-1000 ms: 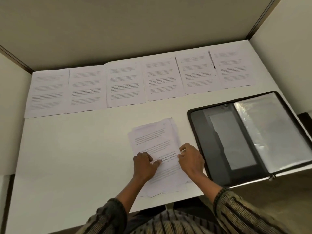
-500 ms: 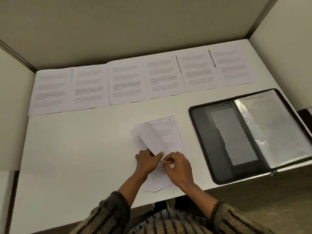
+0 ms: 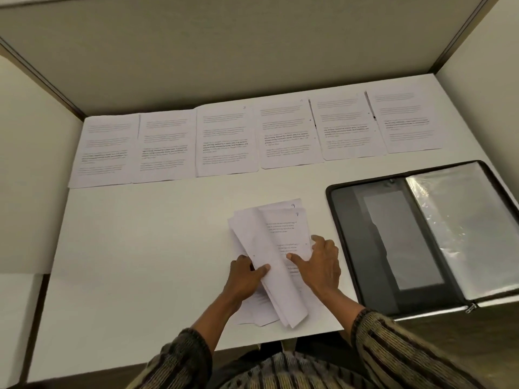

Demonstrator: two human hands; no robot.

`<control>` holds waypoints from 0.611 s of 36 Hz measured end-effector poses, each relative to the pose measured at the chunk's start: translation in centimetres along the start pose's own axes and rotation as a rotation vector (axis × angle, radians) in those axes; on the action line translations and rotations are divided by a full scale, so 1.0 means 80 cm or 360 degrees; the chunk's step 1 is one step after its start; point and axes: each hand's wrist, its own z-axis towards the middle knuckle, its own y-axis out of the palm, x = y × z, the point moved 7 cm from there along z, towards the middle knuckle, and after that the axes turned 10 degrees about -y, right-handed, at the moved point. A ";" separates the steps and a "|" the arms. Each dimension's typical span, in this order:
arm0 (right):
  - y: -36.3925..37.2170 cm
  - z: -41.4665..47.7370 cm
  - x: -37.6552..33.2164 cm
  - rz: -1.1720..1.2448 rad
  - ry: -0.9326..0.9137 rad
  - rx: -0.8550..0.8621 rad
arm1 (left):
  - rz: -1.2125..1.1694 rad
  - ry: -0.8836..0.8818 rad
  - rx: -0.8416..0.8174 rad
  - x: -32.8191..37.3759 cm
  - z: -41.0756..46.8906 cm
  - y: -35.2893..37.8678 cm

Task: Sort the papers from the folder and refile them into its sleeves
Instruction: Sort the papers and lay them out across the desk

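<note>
1. Dim, warm indoor light; the white desk [image 3: 140, 248] reads as grey-cream.
2. Glare streaks the folder's clear sleeves [image 3: 463, 220], so the light seemingly comes from overhead.
3. Shadows are soft and faint beneath the lifted sheets [image 3: 261, 240].
4. Print on the far row of pages [image 3: 224, 138] is smeared and mostly unreadable.
5. Wide-angle distortion splays the partition frame [image 3: 42, 78] outward at the edges.

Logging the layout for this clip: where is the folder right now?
In the head view, the folder lies open at the table's right, beside the paper stack and nearer than the row of sheets.
</note>
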 end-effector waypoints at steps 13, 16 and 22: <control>0.010 -0.004 0.005 0.0092 0.0088 0.0038 | 0.0044 0.0045 0.0006 -0.001 -0.009 -0.008; 0.007 -0.006 0.010 0.0120 0.0094 0.0054 | 0.0151 0.0097 0.0066 0.002 -0.010 -0.009; -0.008 -0.006 0.014 0.0249 0.0068 0.0019 | 0.0238 0.0178 0.0233 0.020 -0.022 -0.016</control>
